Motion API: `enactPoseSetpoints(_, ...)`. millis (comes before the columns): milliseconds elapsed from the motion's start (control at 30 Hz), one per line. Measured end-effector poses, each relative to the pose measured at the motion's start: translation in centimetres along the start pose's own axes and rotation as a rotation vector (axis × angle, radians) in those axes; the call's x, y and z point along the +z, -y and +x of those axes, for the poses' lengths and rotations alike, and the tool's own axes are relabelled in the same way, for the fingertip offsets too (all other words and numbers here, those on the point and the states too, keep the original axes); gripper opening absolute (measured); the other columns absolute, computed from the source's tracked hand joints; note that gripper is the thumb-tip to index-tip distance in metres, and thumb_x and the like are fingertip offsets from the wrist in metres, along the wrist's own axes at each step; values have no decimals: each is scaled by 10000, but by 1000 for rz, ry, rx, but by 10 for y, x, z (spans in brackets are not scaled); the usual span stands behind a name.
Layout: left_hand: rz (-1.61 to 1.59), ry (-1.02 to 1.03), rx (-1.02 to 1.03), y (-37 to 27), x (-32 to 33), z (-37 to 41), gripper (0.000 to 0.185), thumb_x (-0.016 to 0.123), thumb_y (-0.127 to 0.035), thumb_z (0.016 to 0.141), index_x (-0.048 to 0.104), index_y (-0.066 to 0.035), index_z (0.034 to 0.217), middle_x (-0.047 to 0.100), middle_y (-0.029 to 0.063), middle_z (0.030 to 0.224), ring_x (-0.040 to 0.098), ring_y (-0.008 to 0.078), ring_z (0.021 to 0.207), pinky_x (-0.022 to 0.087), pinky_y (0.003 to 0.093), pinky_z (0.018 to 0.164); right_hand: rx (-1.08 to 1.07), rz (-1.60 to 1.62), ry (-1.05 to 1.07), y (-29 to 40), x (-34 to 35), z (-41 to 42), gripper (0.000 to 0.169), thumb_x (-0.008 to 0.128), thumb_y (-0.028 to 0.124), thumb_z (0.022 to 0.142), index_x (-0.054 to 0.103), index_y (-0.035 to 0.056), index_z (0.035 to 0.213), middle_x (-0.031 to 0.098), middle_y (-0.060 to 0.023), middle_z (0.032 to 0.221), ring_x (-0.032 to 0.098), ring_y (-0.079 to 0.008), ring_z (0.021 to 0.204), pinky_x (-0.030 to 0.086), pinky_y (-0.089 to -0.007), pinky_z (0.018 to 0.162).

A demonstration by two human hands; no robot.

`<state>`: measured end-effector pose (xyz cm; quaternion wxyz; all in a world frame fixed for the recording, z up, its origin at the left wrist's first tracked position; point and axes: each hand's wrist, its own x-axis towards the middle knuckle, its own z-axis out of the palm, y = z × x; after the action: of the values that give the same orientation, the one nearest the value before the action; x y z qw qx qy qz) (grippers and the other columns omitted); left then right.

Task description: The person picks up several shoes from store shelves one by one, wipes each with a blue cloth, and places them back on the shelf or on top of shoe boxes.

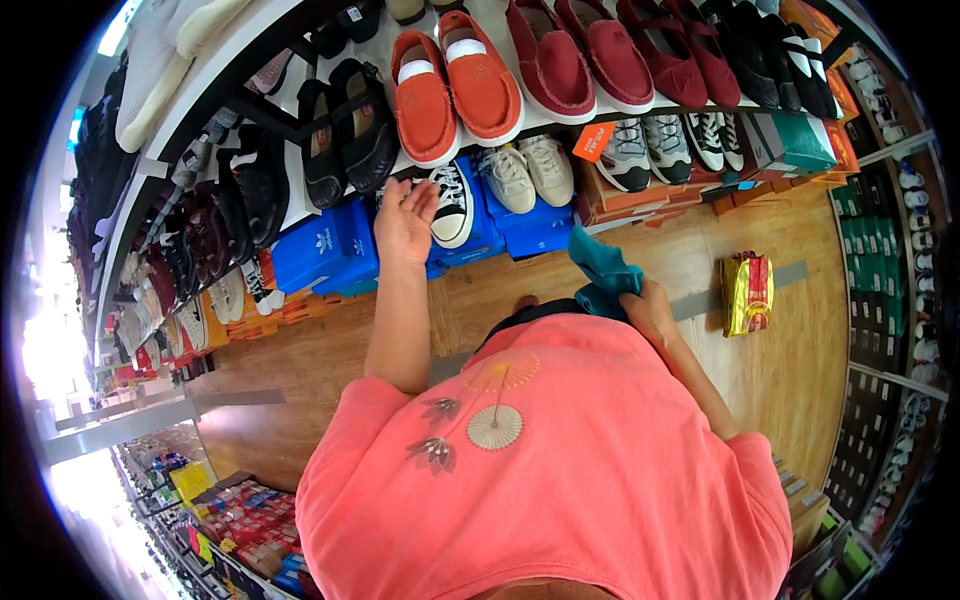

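Note:
My left hand reaches over the lower shelf, palm turned up and fingers apart, with nothing seen in it. Right beside it is a black-and-white canvas sneaker on a blue shoebox; its mate is mostly hidden behind the hand. I cannot tell whether my fingertips touch a shoe. Above them, orange slip-on shoes and black strapped shoes sit on the upper shelf. At my right side, my right hand grips a teal cloth, which hangs folded and bunched.
Cream sneakers and grey sneakers stand on boxes farther right. Red loafers rest on the upper shelf. A gold-and-red plastic bag stands on the wood-look floor. Shelves of shoes and green boxes line the right.

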<state>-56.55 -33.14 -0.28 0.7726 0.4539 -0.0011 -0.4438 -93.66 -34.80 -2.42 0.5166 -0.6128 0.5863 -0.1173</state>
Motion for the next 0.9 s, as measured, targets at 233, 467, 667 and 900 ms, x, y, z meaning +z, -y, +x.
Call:
enactPoseSetpoints(233,12,238,-64,1,48,1,528,624,-349,876,447,35,1192,518,224,1176,541,336,1082,481,405,933,20,-39,8,-8,5,5,340,536,136,741,613,-20,1033,639,-265,913,629,-373,877,470,-413,779)
enactPoseSetpoints(467,3,66,-76,2,58,27,385,556,-172,917,450,6,1242,528,175,1233,547,293,1107,496,435,934,22,21,8,-2,1,-2,336,543,134,757,612,-24,1045,655,-237,904,642,-337,872,475,-389,770)
enactPoseSetpoints(667,-67,174,72,9,52,-9,382,542,-117,912,429,-16,1263,515,163,1259,524,298,1140,445,452,987,11,303,111,-10,0,-8,323,590,121,760,626,2,1059,678,-149,910,642,-244,846,481,-342,777)
enactPoseSetpoints(900,14,409,205,20,33,-68,498,557,-35,840,391,-17,1309,479,138,1316,519,299,1163,454,433,973,14,94,133,15,-14,-18,318,560,51,752,635,6,1058,678,-118,918,627,-184,846,478,-311,780)
